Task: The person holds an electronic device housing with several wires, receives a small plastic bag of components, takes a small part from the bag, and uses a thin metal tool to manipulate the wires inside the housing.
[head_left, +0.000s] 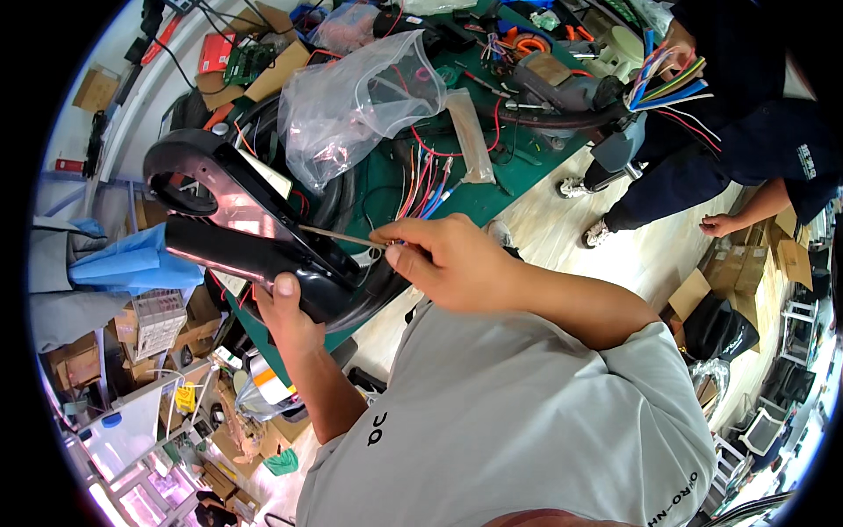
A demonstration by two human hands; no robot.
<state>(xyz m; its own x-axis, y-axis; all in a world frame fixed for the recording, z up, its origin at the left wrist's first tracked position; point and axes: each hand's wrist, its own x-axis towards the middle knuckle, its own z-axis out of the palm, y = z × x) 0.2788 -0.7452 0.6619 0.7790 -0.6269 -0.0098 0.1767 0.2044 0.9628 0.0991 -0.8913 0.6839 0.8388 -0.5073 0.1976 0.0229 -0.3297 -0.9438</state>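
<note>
Gripping the glossy black plastic housing (255,233) from below, the left hand (290,312) tilts it up over the green bench (492,189), exposing the seam. Right hand (439,259) pinches 1 thin rod (338,235), tip against the housing.

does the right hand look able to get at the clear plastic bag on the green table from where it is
Probably yes, once free: the clear plastic bag lies just beyond the right hand with nothing between, but that hand now pinches a thin stick against the black housing.
</note>
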